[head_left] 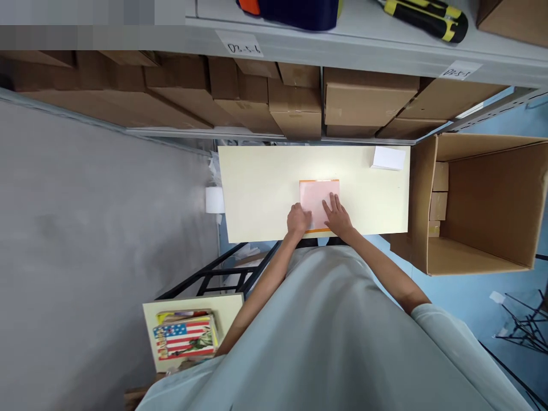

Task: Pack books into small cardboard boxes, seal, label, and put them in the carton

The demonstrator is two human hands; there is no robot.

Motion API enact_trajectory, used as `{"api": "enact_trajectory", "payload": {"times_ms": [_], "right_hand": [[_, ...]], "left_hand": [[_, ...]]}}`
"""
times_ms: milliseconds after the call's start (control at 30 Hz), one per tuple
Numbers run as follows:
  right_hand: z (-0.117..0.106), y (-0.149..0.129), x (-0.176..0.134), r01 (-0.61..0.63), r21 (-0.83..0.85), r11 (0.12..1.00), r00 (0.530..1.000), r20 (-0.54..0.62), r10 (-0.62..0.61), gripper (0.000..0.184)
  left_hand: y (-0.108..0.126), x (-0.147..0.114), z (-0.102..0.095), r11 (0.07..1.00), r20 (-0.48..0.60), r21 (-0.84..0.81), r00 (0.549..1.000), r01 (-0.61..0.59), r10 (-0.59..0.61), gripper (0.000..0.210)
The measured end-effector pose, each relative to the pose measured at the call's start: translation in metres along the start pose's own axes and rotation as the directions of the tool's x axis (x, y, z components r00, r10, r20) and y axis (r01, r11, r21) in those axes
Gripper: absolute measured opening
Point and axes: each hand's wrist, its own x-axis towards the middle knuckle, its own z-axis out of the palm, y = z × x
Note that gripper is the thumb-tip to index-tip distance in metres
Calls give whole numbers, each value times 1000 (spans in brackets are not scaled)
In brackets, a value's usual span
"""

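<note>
A flat pink square with orange strips along its top and bottom edges point(315, 197) lies on the cream table point(261, 171); whether it is a booklet or a packet I cannot tell. At its left edge is my left hand point(298, 219), fingers curled in and thumb over the edge, closed on it. My right hand point(337, 217) rests flat on the right part of the pink square with its fingers spread. A small white folded card or box point(388, 158) is at the table's far right corner.
Brown cartons point(295, 108) fill the shelf behind the table. On the shelf above lies a yellow-and-black screwdriver point(428, 18). A large open cardboard box point(488, 200) stands at right. Lower left, a stack of magazines point(186, 337) sits on a small stand. A white roll point(214, 200) is beside the wall.
</note>
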Motion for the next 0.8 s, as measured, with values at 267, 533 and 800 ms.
{"api": "enact_trajectory", "payload": {"times_ms": [267, 533, 800], "right_hand": [[-12, -10, 6, -81, 2, 997, 996, 40, 81, 100], [-8, -25, 13, -164, 43, 986, 986, 23, 163, 88], [-12, -26, 13, -158, -91, 983, 984, 65, 165, 99]], "left_hand": [[-7, 2, -16, 887, 139, 176, 903, -426, 406, 83], [-1, 13, -19, 904, 226, 129, 900, -407, 373, 59], [-1, 15, -23, 869, 283, 220, 881, -444, 379, 62]]}}
